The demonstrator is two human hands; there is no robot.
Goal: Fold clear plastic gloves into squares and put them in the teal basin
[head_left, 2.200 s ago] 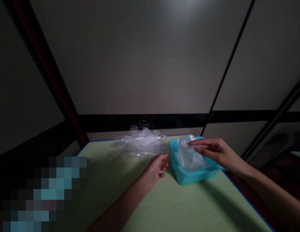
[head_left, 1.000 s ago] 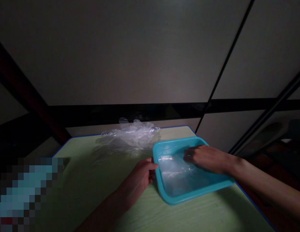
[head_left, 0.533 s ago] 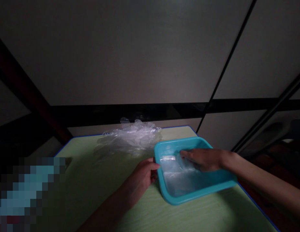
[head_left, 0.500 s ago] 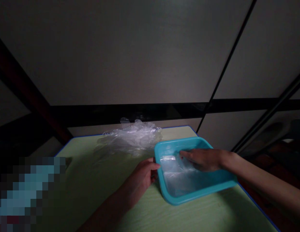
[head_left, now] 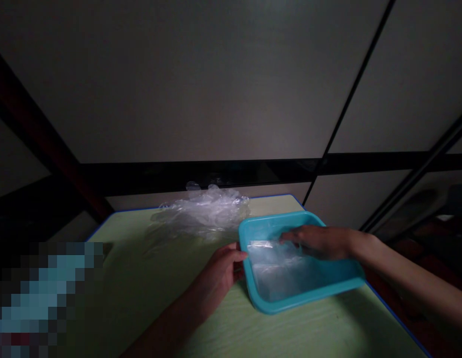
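Note:
A turquoise plastic basin (head_left: 301, 302) with rounded corners stands on the table near its right edge. My left hand (head_left: 226, 261) grips the basin's left rim, thumb on top and fingers beneath. Thin clear plastic sheets (head_left: 275, 278) lie flat on the basin's floor, shiny and creased. Inside the basin, my right hand (head_left: 320, 242) reaches over the right part of the plastic, fingers stretched out and slightly blurred. Its fingertips are at the plastic; whether they press on it I cannot tell. Behind the basin, to the left, lies a crumpled heap of clear plastic (head_left: 212, 206) with rounded, finger-like ends.
The pale green table (head_left: 152, 293) has a blue edge and stands against a grey panelled cabinet front (head_left: 201, 89) with black strips. A pixelated patch (head_left: 40, 293) covers the lower left. Dark objects beyond the table's right side are hard to make out.
My right hand has shifted slightly to the right inside the basin, uncovering more of the plastic. My left hand keeps its hold on the rim.

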